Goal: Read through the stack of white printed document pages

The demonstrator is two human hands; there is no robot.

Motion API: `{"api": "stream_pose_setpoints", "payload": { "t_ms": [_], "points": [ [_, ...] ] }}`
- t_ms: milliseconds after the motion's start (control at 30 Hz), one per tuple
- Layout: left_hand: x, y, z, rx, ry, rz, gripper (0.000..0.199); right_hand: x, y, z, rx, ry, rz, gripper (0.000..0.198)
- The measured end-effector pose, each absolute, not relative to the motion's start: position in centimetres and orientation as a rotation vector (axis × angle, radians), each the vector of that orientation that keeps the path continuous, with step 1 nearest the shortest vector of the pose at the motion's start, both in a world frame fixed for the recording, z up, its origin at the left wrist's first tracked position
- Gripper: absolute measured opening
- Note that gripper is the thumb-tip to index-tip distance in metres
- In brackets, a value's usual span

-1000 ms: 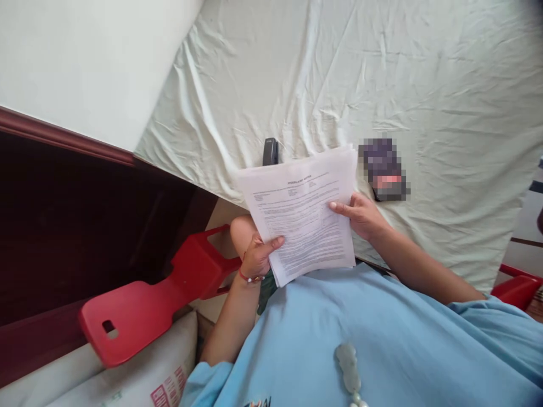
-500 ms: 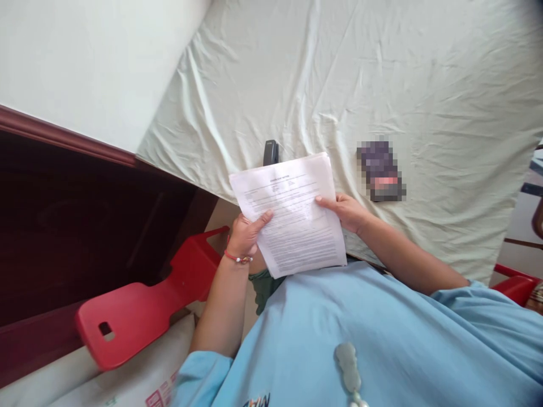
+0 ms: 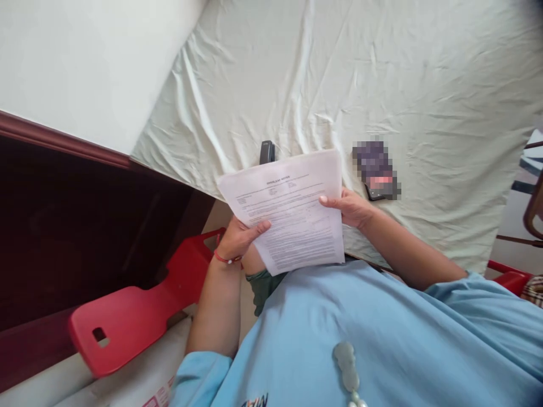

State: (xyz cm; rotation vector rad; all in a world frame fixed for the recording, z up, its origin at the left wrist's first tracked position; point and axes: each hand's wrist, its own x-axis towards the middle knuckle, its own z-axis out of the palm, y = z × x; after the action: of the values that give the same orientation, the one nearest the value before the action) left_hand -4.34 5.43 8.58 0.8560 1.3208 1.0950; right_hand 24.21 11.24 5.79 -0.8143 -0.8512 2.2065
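Observation:
A small stack of printed paper sheets (image 3: 292, 220) is held up in front of my shirt, between both hands. My left hand (image 3: 241, 236) grips its left edge, thumb on the top page and fingers hidden beneath. On the opposite edge my right hand (image 3: 350, 207) has its thumb on the print, with the other fingers behind the sheets. Just past the far edge of the paper lies a black stapler (image 3: 267, 151), partly covered by it. A phone (image 3: 375, 169), blurred out by pixels, rests on the cloth beyond my right hand.
A wrinkled pale cloth (image 3: 403, 73) covers the table. To the left are a red plastic chair (image 3: 127, 322), a dark wooden panel (image 3: 76, 237) and a white wall (image 3: 85, 62). Part of another red chair (image 3: 509, 280) shows at the far right.
The paper stack has tilted up a little and its far edge looks wider. My left hand has shifted slightly left and nearer to me; both hands keep their hold.

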Motion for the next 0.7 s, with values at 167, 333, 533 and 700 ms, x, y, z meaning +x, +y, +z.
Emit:
{"api": "stream_pose_setpoints", "payload": {
  "t_ms": [167,333,533,700],
  "points": [
    [-4.8,6.2,9.9,0.852,1.248,1.077,0.077,24.2,12.6,6.8,-0.749,-0.909,2.183,0.059],
    [-4.4,5.4,8.1,0.837,1.215,1.062,0.066,24.3,13.0,6.0,-0.734,-0.942,2.214,0.054],
    [-4.1,5.8,7.0,0.749,1.390,1.305,0.060,24.7,11.1,3.8,-0.827,-1.074,2.381,0.046],
    [-3.2,9.3,14.2,0.992,1.170,1.501,0.056,24.1,13.2,7.9,-0.892,-1.196,2.033,0.042]
  ]
}}
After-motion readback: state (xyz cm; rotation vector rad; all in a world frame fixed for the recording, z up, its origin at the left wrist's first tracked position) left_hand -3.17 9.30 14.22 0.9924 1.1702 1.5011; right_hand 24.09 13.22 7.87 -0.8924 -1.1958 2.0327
